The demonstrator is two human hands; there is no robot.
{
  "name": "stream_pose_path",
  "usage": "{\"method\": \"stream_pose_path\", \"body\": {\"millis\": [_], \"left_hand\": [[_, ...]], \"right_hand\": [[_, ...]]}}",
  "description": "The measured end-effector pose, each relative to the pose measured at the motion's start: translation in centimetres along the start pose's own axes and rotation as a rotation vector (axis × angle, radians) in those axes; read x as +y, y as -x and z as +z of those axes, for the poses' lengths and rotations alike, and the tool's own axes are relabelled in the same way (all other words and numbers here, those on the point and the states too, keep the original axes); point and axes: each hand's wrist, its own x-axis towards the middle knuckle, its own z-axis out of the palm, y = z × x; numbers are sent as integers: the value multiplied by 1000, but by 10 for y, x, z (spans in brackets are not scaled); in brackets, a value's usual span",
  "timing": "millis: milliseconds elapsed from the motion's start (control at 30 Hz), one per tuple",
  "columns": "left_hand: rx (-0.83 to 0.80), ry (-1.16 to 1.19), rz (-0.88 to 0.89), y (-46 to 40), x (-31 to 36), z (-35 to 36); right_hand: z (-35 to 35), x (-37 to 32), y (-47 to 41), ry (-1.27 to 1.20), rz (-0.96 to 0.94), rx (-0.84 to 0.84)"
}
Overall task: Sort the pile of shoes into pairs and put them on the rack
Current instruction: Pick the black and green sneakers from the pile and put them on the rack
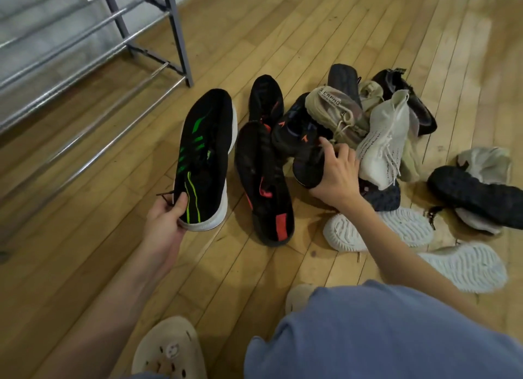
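On the wooden floor (283,33), right of the rack (85,39), lies the pile of shoes (353,129). At its left edge the left hand (164,217) grips the heel of a black shoe with green stripes (203,157) and a white sole, thumb curled over the collar. Beside it the right hand (334,177) closes around a black shoe with orange marks (302,141), fingers curled over its upper. Just left of that lies a black shoe with red accents (263,186), with another like it (264,99) behind. A tan shoe (336,112) carries a label that seems to read "CAPAO". A white knit shoe (382,138) leans on it, and two white soles (379,228) face up nearer the person. Beige clogs (169,350) and a blue-clad knee (382,330) fill the foreground.
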Motion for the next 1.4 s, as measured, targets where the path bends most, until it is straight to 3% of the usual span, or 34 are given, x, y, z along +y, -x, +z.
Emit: {"method": "stream_pose_path", "body": {"millis": [67, 167, 267, 467, 600, 767, 900, 1000, 1100, 1200, 1333, 1400], "left_hand": [[4, 15, -3, 0, 1, 2], [-15, 32, -8, 0, 4, 6], [-27, 50, -7, 2, 9, 13], [-25, 41, 15, 8, 15, 15], [-39, 47, 14, 10, 15, 18], [-51, 25, -1, 10, 11, 22], [-61, 4, -14, 11, 8, 24], [-81, 7, -21, 8, 6, 29], [-106, 38, -29, 7, 4, 37], [-139, 53, -18, 6, 5, 40], [-135, 94, 20, 3, 12, 34], [-113, 133, 37, 1, 18, 33]], "right_hand": [[-27, -3, 9, -205, -32, 146], [-56, -12, 21, -745, 36, 393], [-62, -22, 38, -1103, 175, 464], [-36, -19, 72, -1200, 363, 502], [-24, -13, 84, -1164, 332, 484], [-6, -4, 104, -1173, 490, 348], [-11, 15, 125, -1407, 652, 236], [-21, 19, 129, -1282, 711, 174], [-19, 16, 126, -1148, 829, 284], [-31, 3, 125, -1179, 842, 526], [-66, -16, 122, -1298, 715, 804], [-77, -25, 113, -1366, 686, 806]]}}
